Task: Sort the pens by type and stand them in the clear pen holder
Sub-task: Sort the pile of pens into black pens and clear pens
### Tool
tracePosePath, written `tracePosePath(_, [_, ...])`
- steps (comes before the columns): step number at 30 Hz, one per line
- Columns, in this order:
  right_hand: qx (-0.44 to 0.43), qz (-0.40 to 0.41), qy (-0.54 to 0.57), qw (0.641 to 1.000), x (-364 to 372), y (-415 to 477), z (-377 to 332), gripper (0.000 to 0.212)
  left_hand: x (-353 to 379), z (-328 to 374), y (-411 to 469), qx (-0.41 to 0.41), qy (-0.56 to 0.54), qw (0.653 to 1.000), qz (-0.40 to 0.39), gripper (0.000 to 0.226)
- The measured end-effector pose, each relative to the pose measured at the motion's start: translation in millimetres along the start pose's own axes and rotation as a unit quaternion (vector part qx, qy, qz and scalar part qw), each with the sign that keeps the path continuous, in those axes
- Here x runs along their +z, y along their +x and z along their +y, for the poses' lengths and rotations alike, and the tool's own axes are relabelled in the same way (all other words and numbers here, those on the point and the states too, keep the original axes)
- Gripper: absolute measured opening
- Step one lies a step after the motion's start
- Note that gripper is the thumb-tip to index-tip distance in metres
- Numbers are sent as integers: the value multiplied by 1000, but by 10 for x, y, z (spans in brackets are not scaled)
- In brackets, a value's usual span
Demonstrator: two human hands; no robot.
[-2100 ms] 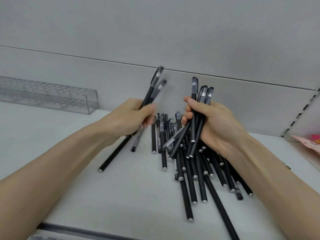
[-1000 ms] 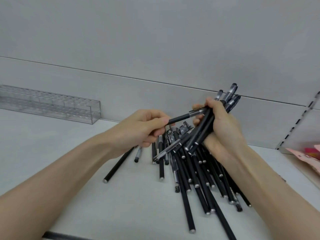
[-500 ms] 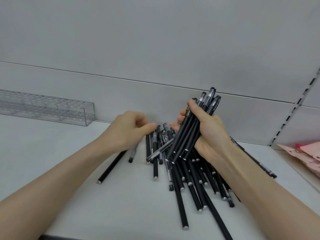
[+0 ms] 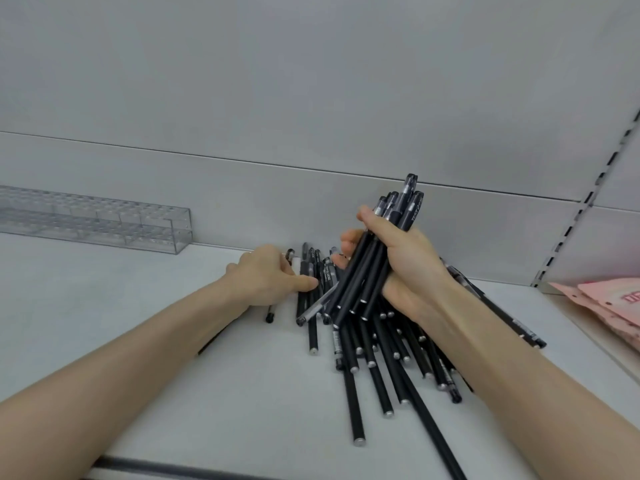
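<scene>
The right hand (image 4: 412, 265) clamps a bundle of pens (image 4: 362, 275), tilted upright. The left hand (image 4: 266, 280) touches loose pens (image 4: 350, 386) lying near-to-far; its grip is unclear. The clear pen holder (image 4: 104, 223) sits far left, nearer the left hand.

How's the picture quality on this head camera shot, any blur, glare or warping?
Head view: flat, even light, only faint shadows under the loose pens; little glare on the clear pen holder; wide lens stretches both forearms; left hand and right hand, gripping its pen bundle, look only slightly soft.
</scene>
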State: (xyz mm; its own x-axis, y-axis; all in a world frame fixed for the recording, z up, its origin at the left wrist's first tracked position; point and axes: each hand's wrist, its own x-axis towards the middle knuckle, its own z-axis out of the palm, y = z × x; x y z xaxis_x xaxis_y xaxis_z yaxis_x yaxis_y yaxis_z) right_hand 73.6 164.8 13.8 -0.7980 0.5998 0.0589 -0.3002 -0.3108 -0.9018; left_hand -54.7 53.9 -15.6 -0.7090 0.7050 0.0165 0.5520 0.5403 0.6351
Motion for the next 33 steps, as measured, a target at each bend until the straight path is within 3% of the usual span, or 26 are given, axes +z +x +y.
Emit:
tracePosePath(3, [-3, -16, -3, 1000, 15, -23, -5, 22, -77, -6, -40, 36, -72, 996, 38, 36])
tracePosePath(5, [-7, -16, -7, 1000, 18, -14, 11, 31, -142, 44, -114, 75, -188, 978, 41, 27])
tracePosePath(7, [-11, -11, -17, 1000, 21, -3, 32, 32, -179, 147, -217, 121, -297, 947, 3, 21])
tracePosePath(9, [-19, -12, -41, 999, 21, 7, 43, 25, -169, 229, -298, 169, -317, 933, -36, 18])
tracePosePath(13, [-23, -3, -66, 998, 16, 15, 25, 21, -160, 253, -361, 207, -270, 935, -98, 18])
tracePosePath(16, [-15, 5, -59, 998, 23, 15, 8, 23, -296, 134, -277, 191, -141, 967, -89, 34])
tracePosePath(19, [-12, 16, -67, 998, 28, 14, 11, 21, -456, -54, -157, 122, 68, 990, -30, 38])
tracePosePath(22, [-4, 11, -58, 998, 21, 21, 22, 21, -504, -153, -142, 34, 167, 982, -76, 42])
tracePosePath(27, [14, -2, 3, 1000, 61, -15, 17, 21, -428, -159, -121, -1, 63, 991, -116, 23])
tracePosePath(30, [13, -3, -6, 1000, 59, -29, 33, 26, -469, -123, -151, 16, -2, 996, -93, 18])
tracePosePath(33, [7, -20, -21, 1000, 54, -40, 25, 23, -488, -6, -216, 90, -203, 973, -56, 16])
